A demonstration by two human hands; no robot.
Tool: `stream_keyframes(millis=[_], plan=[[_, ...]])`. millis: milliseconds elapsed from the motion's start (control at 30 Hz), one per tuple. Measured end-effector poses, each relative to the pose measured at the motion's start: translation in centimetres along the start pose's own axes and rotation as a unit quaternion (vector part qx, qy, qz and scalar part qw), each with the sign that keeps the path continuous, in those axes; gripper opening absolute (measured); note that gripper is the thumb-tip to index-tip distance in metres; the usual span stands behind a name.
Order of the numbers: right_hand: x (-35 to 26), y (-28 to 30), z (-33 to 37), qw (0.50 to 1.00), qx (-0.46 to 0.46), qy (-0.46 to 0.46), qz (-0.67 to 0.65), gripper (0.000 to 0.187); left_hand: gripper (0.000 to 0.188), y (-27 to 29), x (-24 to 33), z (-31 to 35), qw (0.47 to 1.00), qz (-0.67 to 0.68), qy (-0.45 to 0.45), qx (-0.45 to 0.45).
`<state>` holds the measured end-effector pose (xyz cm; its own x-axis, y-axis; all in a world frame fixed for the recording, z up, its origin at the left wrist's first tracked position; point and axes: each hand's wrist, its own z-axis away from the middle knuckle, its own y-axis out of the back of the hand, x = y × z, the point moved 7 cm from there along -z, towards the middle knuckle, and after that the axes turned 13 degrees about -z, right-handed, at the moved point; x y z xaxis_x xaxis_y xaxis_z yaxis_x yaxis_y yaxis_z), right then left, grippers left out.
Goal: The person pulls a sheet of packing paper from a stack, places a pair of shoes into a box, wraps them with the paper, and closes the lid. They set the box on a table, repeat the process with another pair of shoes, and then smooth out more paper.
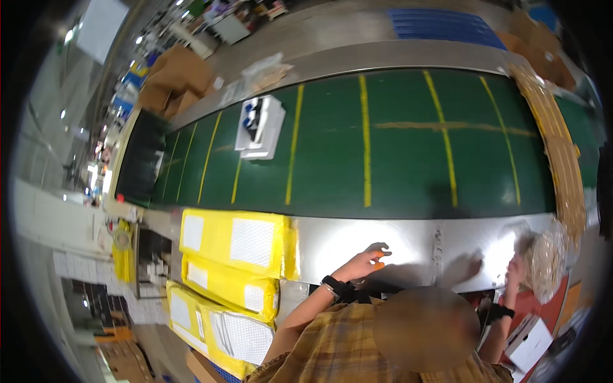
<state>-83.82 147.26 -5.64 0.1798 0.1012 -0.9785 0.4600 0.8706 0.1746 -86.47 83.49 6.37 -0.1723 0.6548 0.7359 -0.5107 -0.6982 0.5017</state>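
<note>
My left hand (369,262) is above the bare metal ledge (408,236), its fingers loosely bent and apart, with nothing in them. Orange covers show on some of its fingertips. My right hand (514,273) is at the ledge's right end, beside a clear plastic bag (546,263) with pale contents I cannot make out. Its fingers are blurred, so whether it touches the bag is unclear. Dark bands circle both wrists. To the left of my left hand lie several yellow packs (235,244) with white panels, overlapping one another.
Beyond the ledge runs a green conveyor belt (332,147) with yellow cross lines. On it, a white open box (271,127) holds dark and white items. Taped cardboard (554,150) edges the belt's right end. A white box (529,341) sits low at the right. Brown cartons (175,80) stand far left.
</note>
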Motion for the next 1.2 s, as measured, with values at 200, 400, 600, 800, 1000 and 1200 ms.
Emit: stream_keyframes(millis=[200, 400, 600, 800, 1000, 1200], plan=[[-20.3, -49.4, 14.0, 0.773, -0.603, 0.171, 0.098, 0.052, 0.036, 15.3, -13.7, 2.6, 0.982, 0.080, 0.120, 0.124], [-19.1, -57.5, 18.3, 0.741, -0.644, -0.144, 0.126, 0.051, 0.085, 37.1, -25.6, 2.9, 0.878, -0.271, 0.184, 0.348], [-15.1, -58.1, 14.2, 0.832, -0.477, -0.237, 0.157, 0.043, 0.057, 50.6, -34.0, -4.0, 0.710, -0.539, 0.225, 0.393], [-17.2, -64.2, 13.9, 0.819, -0.517, -0.185, 0.167, 0.040, 0.019, 50.5, -36.8, -9.9, 0.797, -0.488, 0.122, 0.334], [-24.5, -72.7, 12.7, 0.834, -0.531, -0.035, 0.145, 0.036, 0.030, 38.4, -26.2, -12.4, 0.874, -0.380, -0.132, 0.274], [-39.4, -76.1, 19.0, 0.730, -0.478, 0.461, 0.162, 0.050, 0.015, 20.2, -10.4, -2.1, 0.876, -0.248, -0.265, 0.319]])
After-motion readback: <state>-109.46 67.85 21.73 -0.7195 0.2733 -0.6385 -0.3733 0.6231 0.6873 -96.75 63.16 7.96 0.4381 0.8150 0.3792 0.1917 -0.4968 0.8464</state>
